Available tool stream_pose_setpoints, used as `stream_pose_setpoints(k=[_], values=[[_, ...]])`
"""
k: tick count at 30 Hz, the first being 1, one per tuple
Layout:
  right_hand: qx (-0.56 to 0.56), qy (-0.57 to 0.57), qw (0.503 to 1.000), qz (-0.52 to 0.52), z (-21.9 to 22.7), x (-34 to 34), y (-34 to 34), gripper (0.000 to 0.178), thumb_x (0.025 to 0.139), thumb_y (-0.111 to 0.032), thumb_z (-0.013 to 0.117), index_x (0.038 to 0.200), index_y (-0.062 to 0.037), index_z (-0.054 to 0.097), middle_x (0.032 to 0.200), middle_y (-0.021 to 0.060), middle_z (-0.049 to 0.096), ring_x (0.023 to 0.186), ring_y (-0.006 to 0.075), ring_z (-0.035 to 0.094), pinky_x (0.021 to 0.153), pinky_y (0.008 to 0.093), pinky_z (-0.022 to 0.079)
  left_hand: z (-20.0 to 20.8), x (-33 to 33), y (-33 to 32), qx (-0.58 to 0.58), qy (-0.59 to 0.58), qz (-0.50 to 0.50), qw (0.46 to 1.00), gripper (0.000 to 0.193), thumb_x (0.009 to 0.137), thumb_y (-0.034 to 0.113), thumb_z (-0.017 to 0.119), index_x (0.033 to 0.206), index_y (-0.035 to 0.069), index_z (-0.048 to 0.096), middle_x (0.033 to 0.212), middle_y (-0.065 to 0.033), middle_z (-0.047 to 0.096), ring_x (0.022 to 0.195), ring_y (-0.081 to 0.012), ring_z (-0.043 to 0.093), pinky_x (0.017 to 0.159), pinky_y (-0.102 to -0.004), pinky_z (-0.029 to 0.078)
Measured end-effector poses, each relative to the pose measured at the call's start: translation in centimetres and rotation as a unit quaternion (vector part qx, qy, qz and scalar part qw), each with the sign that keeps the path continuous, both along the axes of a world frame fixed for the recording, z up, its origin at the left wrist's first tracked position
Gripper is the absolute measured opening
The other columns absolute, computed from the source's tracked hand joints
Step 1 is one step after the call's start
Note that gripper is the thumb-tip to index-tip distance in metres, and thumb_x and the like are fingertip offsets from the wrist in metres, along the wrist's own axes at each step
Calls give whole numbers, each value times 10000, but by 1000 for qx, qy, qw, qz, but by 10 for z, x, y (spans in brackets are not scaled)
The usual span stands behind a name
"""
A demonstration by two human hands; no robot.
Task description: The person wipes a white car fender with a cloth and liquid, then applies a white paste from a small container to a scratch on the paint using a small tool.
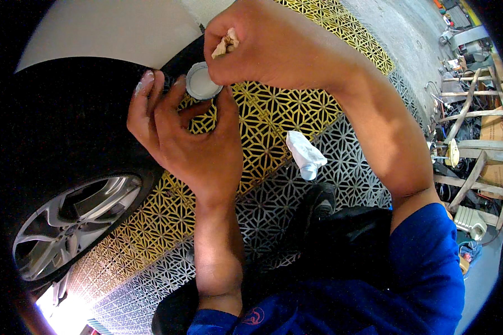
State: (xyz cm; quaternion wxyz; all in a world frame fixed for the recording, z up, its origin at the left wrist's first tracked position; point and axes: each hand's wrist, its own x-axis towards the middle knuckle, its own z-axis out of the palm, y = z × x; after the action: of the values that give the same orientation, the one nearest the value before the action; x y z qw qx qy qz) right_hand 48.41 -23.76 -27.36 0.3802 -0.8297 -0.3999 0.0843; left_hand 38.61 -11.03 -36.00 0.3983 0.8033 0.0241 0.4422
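Observation:
Between the thumb and fingers of my left hand is a small round cap, its open side up, with white stuff inside. White smears mark some of my left fingertips. My right hand is closed just above and beside the cap, gripping a crumpled off-white wad that looks like cloth or paper; part of it is hidden in the fist. Whether the right fingers touch the cap's rim, I cannot tell. A white squeeze bottle lies on the floor mat to the right of my left hand.
A car tyre with a grey alloy rim fills the left side, below a pale body panel. Yellow and grey lattice mats cover the floor. At the far right stands a wooden frame among clutter. My shoe is near the bottle.

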Motion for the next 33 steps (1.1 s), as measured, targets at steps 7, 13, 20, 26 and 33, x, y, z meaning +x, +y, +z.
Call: stream_pose_setpoints(k=[7,13,20,26,33], values=[[-12,237,970,-50,32,17,-8,221,902,-139,682,1015,51,671,802,61,660,733,123,610,653,314,504,2,1,1,-4,-20,-21,1000,448,745,-4,866,1114,-93,629,1419,-176,430,1253,-301,590,724,-253,645],[95,180,971,-125,21,10,-8,213,899,-173,691,971,28,685,782,6,621,674,71,525,583,262,426,7,-1,2,-10,13,-18,1000,459,752,17,874,1123,-97,630,1420,-175,431,1244,-316,600,720,-259,646],[117,152,972,-137,14,14,-4,205,896,-166,684,971,25,683,808,2,640,717,78,549,627,269,452,6,0,2,-1,8,-16,1000,477,758,39,878,1140,-97,626,1423,-169,426,1252,-318,598,738,-260,648],[123,149,972,-134,10,15,-4,201,897,-157,678,982,25,683,827,6,651,731,82,561,633,279,465,8,-1,2,0,19,-10,1000,466,766,41,873,1138,-97,629,1424,-170,427,1253,-313,599,735,-258,648],[141,118,976,-118,15,8,-9,220,900,-171,692,995,27,685,823,10,651,713,84,559,607,280,460,4,0,3,-9,-5,-26,1000,453,758,31,876,1121,-98,638,1424,-170,428,1229,-301,609,721,-247,644]])
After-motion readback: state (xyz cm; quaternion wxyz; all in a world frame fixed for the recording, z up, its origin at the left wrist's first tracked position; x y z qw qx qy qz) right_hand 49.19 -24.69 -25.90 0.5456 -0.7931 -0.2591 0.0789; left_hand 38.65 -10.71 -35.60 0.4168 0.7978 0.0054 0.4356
